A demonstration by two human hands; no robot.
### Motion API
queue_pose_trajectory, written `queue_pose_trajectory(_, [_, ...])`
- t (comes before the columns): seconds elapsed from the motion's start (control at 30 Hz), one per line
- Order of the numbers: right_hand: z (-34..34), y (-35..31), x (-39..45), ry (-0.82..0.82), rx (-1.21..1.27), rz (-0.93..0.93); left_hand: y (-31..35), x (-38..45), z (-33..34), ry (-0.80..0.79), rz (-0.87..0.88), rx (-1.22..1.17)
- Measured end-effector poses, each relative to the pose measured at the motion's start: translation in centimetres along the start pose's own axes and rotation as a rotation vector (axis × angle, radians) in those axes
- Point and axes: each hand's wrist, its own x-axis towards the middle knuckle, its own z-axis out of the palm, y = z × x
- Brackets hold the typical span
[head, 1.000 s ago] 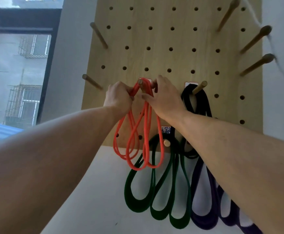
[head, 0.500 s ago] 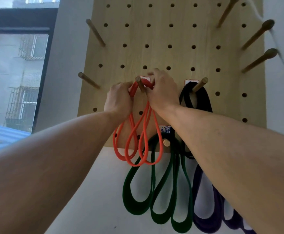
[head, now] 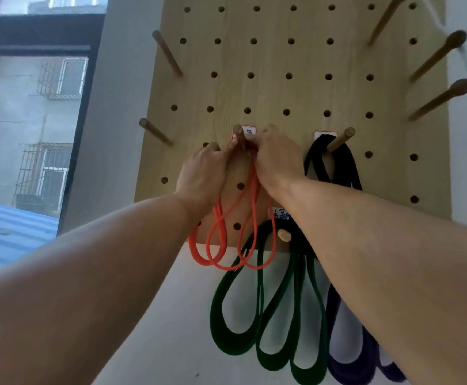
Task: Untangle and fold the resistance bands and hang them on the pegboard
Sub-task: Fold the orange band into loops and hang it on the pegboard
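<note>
Orange band going onto its peg, both hands steering the folded top.

Orange resistance band (head: 250,207) is gathered at its top so all the loops share one wooden peg (head: 239,138) at the centre of the pegboard (head: 282,59); the left hand (head: 201,176) and right hand (head: 278,159) flank that peg, fingers curled and pinching the strands to keep the fold together. Its loops dangle below the hands, over the green band (head: 265,323) on the lower peg; the black band (head: 335,162) hangs to the right. Compared with half a second earlier, the pinched top sits further back along the peg, nearer the board, and the hands are closer together.
</note>
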Motion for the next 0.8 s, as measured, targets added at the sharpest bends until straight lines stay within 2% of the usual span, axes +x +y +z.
queue_pose_trajectory(0.1, [-0.2,0.0,-0.3,0.003,-0.049,-0.034,0.7,0.4,0.0,-0.015,0.004,0.110])
queue_pose_trajectory(0.33, [0.2,-0.8,1.0,0.086,0.210,0.169,0.6,0.4,-0.1,-0.039,0.033,0.237])
queue_pose_trajectory(0.47, [-0.2,-1.1,2.0,0.026,0.274,0.301,1.5,1.1,-0.2,-0.068,0.029,0.387])
queue_pose_trajectory(0.57, [-0.3,-1.4,2.4,-0.028,0.318,0.389,1.6,0.9,-0.3,-0.177,-0.008,0.341])
queue_pose_trajectory(0.7, [-0.7,-2.1,1.8,-0.153,0.308,0.406,0.6,1.9,-2.1,-0.435,-0.004,0.255])
queue_pose_trajectory(0.8, [-2.2,-2.2,0.8,-0.225,0.270,0.418,0.3,2.0,-3.6,-0.523,-0.064,0.144])
